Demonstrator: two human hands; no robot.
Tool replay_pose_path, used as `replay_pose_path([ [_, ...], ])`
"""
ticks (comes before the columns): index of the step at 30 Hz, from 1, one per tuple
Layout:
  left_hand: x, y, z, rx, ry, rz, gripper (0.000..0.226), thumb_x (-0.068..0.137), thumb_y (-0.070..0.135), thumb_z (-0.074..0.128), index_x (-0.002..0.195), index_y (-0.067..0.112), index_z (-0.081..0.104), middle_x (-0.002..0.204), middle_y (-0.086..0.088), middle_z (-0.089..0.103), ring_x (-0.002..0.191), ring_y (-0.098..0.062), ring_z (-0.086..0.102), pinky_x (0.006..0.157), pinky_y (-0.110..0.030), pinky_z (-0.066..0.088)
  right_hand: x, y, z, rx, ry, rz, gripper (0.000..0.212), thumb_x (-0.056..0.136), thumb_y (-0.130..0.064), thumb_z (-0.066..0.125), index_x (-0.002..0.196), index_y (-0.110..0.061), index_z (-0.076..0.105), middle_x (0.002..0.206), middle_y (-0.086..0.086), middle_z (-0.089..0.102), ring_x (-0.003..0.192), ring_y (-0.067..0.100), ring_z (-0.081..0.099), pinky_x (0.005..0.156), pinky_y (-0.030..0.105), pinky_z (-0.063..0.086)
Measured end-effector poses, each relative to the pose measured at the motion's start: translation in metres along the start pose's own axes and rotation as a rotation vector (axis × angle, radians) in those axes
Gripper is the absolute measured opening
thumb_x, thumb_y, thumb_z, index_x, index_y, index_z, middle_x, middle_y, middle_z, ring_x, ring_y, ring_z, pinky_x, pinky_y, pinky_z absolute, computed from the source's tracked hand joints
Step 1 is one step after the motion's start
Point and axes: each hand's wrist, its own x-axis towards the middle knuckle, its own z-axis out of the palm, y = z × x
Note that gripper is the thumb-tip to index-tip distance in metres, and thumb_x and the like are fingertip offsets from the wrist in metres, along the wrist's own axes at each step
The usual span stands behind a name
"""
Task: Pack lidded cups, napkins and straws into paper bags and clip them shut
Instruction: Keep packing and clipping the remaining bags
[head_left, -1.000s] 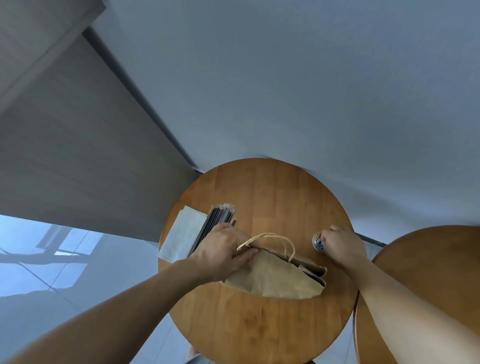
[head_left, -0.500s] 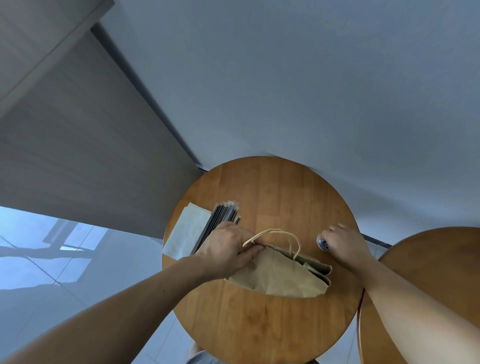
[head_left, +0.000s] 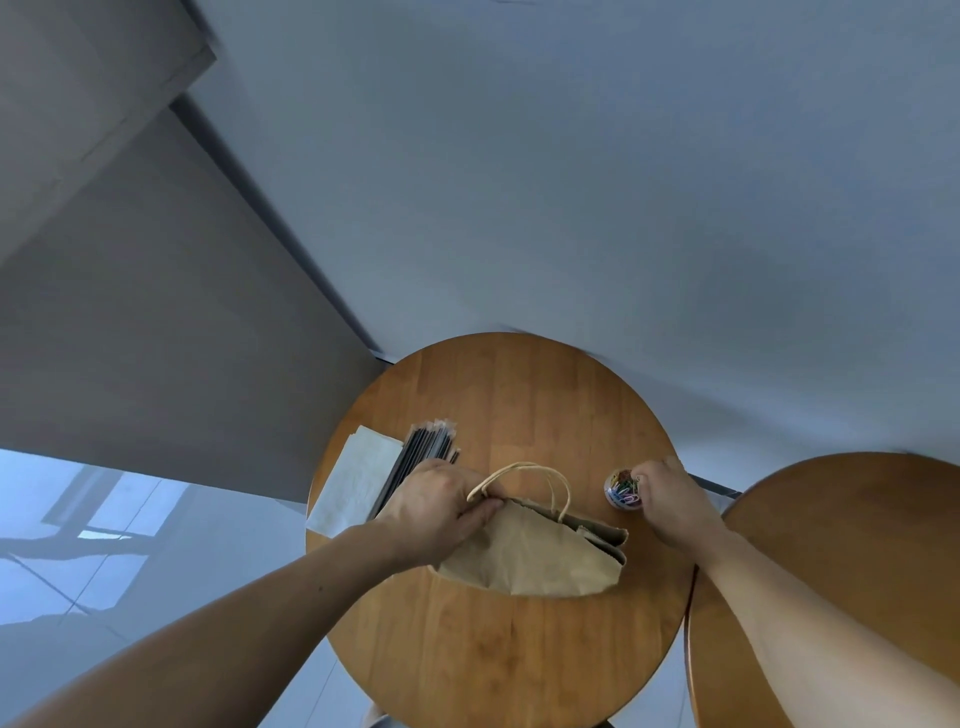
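The paper bag (head_left: 535, 551) lay flat on its side on the round desk (head_left: 519, 395), with its mouth edge turned away from the person and one twisted handle (head_left: 524, 470) standing up in a loop. The left hand (head_left: 436, 512) held the bag at the left end of the mouth, its grip pressed together and pinching the paper just beside the root of the handle. The right hand (head_left: 670, 501) was at the small clear pot of paper clips (head_left: 623, 491), just beyond the right end of the bag. Its fingertips touched the rim, but I cannot tell whether the grip pinched a clip or only the pot. The napkins (head_left: 356, 488) and the straws (head_left: 421, 457) lay side by side at the left edge of the desk. The bag looked light, thin and easy to crease, so I judge it is best held at the mouth edge, where the layers lie double, and not by the handle. The clips looked small, smooth and probably tangled together.
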Motion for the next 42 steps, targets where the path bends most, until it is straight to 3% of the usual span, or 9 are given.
replay_pose_path([
  [4, -0.002, 0.007, -0.005, -0.006, -0.023, -0.036, 0.018, 0.09, 0.019, 0.069, 0.073, 0.024, 0.067, 0.063, 0.019, 0.056, 0.064, 0.022, 0.047, 0.065, 0.001, 0.031, -0.014, -0.016, -0.018, 0.33, 0.133, 0.045, 0.023, 0.103, -0.019, 0.042, 0.102, -0.015, 0.065, 0.1, 0.001, 0.064, 0.09, 0.013, 0.058, 0.082, 0.032, 0.05],
  [10, 0.002, 0.016, -0.012, 0.159, -0.122, -0.109, 0.019, 0.098, 0.033, 0.056, 0.084, 0.025, 0.067, 0.083, 0.003, 0.071, 0.074, -0.012, 0.058, 0.067, -0.02, 0.027, -0.05, -0.064, -0.066, 0.793, 0.226, 0.044, 0.015, 0.097, -0.018, 0.056, 0.09, -0.026, 0.066, 0.079, -0.009, 0.072, 0.07, 0.005, 0.067, 0.063, 0.018, 0.054],
  [17, 0.007, 0.025, -0.017, 0.335, -0.286, -0.201, 0.036, 0.1, 0.044, 0.043, 0.115, 0.027, 0.071, 0.105, 0.0, 0.072, 0.101, -0.02, 0.064, 0.092, -0.03, 0.045, -0.107, -0.119, -0.108, 1.19, 0.137, -0.097, 0.015, 0.086, -0.006, 0.072, 0.088, -0.021, 0.075, 0.086, 0.01, 0.075, 0.075, 0.025, 0.071, 0.066, 0.027, 0.056],
  [21, 0.002, 0.03, -0.023, 0.33, -0.306, -0.25, 0.035, 0.1, 0.045, 0.046, 0.105, 0.021, 0.07, 0.101, -0.005, 0.072, 0.095, -0.023, 0.066, 0.072, -0.028, 0.044, -0.131, -0.137, -0.108, 1.232, 0.064, -0.127, 0.018, 0.087, -0.003, 0.071, 0.089, -0.021, 0.076, 0.09, 0.011, 0.075, 0.077, 0.024, 0.071, 0.066, 0.026, 0.056],
  [26, -0.004, 0.032, -0.027, 0.275, -0.328, -0.303, 0.032, 0.099, 0.048, 0.048, 0.076, 0.026, 0.05, 0.095, -0.009, 0.071, 0.089, -0.027, 0.066, 0.064, -0.03, 0.041, -0.153, -0.153, -0.103, 1.251, 0.125, -0.133, 0.029, 0.086, -0.002, 0.071, 0.11, -0.011, 0.058, 0.085, 0.016, 0.073, 0.075, 0.029, 0.071, 0.062, 0.031, 0.056],
  [31, -0.008, 0.033, -0.026, 0.276, -0.327, -0.299, 0.036, 0.1, 0.046, 0.046, 0.102, 0.019, 0.069, 0.098, -0.004, 0.071, 0.09, -0.021, 0.067, 0.069, -0.031, 0.051, -0.172, -0.162, -0.105, 1.173, 0.236, -0.224, 0.01, 0.086, -0.005, 0.072, 0.09, -0.006, 0.063, 0.079, 0.017, 0.071, 0.074, 0.032, 0.071, 0.064, 0.036, 0.059],
  [34, -0.008, 0.033, -0.026, 0.259, -0.326, -0.291, 0.034, 0.1, 0.046, 0.046, 0.113, 0.026, 0.071, 0.101, 0.0, 0.072, 0.092, -0.018, 0.067, 0.079, -0.032, 0.056, -0.18, -0.165, -0.105, 1.159, 0.24, -0.257, 0.009, 0.086, -0.01, 0.073, 0.083, -0.018, 0.072, 0.079, 0.013, 0.073, 0.073, 0.03, 0.07, 0.069, 0.034, 0.059],
  [39, -0.006, 0.034, -0.024, 0.262, -0.296, -0.308, 0.034, 0.1, 0.045, 0.047, 0.102, 0.02, 0.071, 0.098, -0.004, 0.071, 0.089, -0.021, 0.067, 0.067, -0.028, 0.047, -0.184, -0.161, -0.092, 1.044, 0.293, -0.214, 0.011, 0.087, -0.016, 0.074, 0.095, -0.023, 0.075, 0.083, 0.001, 0.075, 0.08, 0.019, 0.07, 0.079, 0.033, 0.058],
  [42, -0.006, 0.033, -0.023, 0.248, -0.278, -0.305, 0.031, 0.1, 0.044, 0.049, 0.098, 0.022, 0.07, 0.091, -0.001, 0.068, 0.077, -0.017, 0.058, 0.062, -0.027, 0.04, -0.187, -0.157, -0.083, 0.817, 0.292, -0.281, 0.017, 0.092, -0.016, 0.067, 0.105, -0.026, 0.07, 0.081, -0.009, 0.071, 0.08, 0.01, 0.068, 0.075, 0.021, 0.054],
])
